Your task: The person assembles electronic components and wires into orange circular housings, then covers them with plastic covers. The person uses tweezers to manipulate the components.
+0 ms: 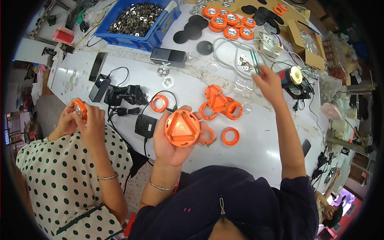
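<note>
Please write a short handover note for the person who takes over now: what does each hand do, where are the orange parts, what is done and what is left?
Left hand: holds a round orange housing, open side up, with a triangular insert inside.
Right hand: raised over the white table, fingers pinching thin green tweezers.
Parts: loose orange rings and a small pile of orange pieces lie just beyond the left hand.
Done: a group of finished orange lights sits at the far edge.
Left: the held housing is still open; the loose rings are unused.
A co-worker's hands on the left hold another orange unit.
</note>
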A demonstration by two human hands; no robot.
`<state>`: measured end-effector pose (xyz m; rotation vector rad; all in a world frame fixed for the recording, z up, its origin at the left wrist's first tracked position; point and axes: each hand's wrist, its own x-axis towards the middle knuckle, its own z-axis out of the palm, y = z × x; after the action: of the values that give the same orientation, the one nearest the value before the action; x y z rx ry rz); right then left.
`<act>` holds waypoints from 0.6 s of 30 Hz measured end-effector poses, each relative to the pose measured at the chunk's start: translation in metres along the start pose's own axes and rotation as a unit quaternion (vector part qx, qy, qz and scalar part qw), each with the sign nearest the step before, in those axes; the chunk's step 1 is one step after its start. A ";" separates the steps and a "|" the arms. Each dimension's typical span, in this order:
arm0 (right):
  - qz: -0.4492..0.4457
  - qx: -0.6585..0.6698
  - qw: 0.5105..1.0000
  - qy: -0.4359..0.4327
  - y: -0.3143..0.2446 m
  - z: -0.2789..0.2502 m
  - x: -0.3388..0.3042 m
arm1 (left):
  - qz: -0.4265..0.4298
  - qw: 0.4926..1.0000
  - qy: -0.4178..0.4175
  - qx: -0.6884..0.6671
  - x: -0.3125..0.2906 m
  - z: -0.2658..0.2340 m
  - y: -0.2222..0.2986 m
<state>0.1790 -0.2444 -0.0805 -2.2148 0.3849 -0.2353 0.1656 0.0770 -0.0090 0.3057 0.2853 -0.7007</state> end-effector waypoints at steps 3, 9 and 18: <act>0.106 0.159 0.981 -0.027 0.014 -0.013 -0.093 | -0.036 0.999 -0.007 -0.033 -0.005 0.014 -0.004; 0.289 0.256 0.922 -0.021 0.034 -0.017 -0.237 | -0.109 0.991 -0.074 -0.001 -0.020 0.034 -0.024; 0.343 0.425 0.838 -0.018 0.007 -0.023 -0.284 | -0.180 0.977 -0.113 0.011 -0.064 0.066 -0.058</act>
<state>-0.0944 -0.1647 -0.0821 -1.1071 0.8366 0.0392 0.0900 0.0482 0.0639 0.1939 0.1147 -1.0879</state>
